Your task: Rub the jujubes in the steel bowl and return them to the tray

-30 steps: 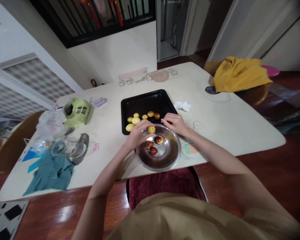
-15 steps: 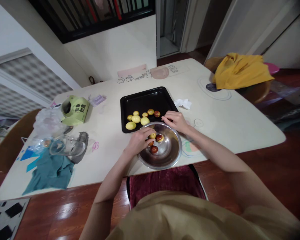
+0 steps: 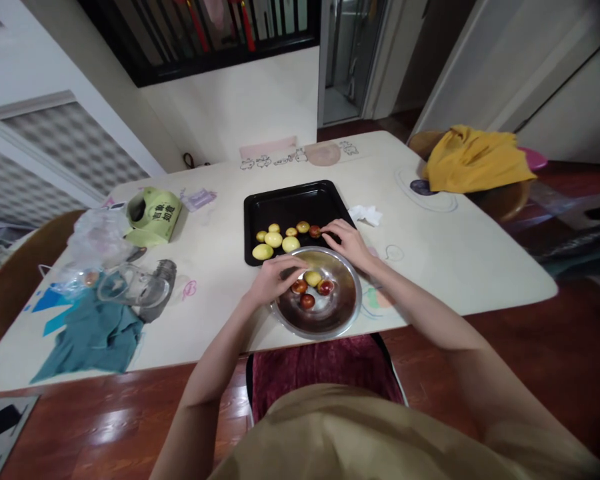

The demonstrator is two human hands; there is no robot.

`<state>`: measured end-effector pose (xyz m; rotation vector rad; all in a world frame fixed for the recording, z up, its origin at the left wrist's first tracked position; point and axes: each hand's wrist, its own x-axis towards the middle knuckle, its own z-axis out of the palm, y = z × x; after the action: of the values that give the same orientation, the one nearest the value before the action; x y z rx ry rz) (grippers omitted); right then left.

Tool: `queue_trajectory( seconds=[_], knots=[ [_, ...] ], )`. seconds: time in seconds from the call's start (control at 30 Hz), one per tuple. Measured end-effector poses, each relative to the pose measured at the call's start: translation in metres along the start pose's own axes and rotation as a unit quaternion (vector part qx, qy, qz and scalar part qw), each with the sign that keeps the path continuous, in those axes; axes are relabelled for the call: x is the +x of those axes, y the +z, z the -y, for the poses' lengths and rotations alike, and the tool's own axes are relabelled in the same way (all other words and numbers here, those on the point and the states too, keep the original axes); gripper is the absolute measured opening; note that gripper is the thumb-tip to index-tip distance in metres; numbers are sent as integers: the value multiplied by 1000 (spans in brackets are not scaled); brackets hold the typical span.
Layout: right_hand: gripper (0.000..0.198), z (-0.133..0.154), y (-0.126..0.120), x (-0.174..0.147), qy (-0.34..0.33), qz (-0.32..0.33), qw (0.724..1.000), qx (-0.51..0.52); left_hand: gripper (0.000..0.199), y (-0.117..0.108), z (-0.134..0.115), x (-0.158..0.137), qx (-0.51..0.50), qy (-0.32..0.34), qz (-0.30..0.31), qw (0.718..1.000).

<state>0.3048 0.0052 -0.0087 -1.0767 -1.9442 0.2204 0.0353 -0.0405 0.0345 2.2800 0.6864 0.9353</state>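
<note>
My left hand is over the left rim of a shiny metal bowl, fingers stretched out and nothing in them. Inside the bowl lie one yellow fruit and several red-brown ones that look like jujubes. Beyond the bowl rests a black baking tray. Several yellow fruits sit in its near part. My right hand reaches over the tray's right edge, fingers apart. Its fingertips are close beside a red-brown jujube-like fruit in the tray; whether they touch it is hard to see.
White tissue lies right of the tray. To the left are a green paper box, a clear plastic bag, a glass jug on its side and a teal cloth. A yellow garment covers a chair at right.
My left hand has drawn back from among the fruits in the bowl, uncovering the yellow one. My right hand has shifted slightly towards the red-brown fruit in the tray. The view has tilted a little.
</note>
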Motion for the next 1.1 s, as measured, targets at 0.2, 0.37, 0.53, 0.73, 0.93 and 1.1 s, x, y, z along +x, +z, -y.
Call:
queue_trajectory(
  seconds=[0.2,0.37,0.53,0.73,0.93,1.1],
  knots=[
    [24,-9,7,-1,10,18,1000,-11,19,0,1,1,-42,-6,-14,999],
    [30,-12,12,8,44,30,998,-17,22,1,3,2,-53,-21,-23,998],
    [28,-12,20,24,84,71,993,-50,23,2,7,2,-59,-28,-28,998],
    [28,-8,25,34,89,78,992,-48,22,3,8,1,-62,-34,-33,997],
    [27,-4,21,32,93,55,994,-20,22,3,6,0,-64,-41,-29,997],
    [31,18,-4,17,50,-44,996,64,21,3,6,-1,-56,-18,-25,998]
  ],
)
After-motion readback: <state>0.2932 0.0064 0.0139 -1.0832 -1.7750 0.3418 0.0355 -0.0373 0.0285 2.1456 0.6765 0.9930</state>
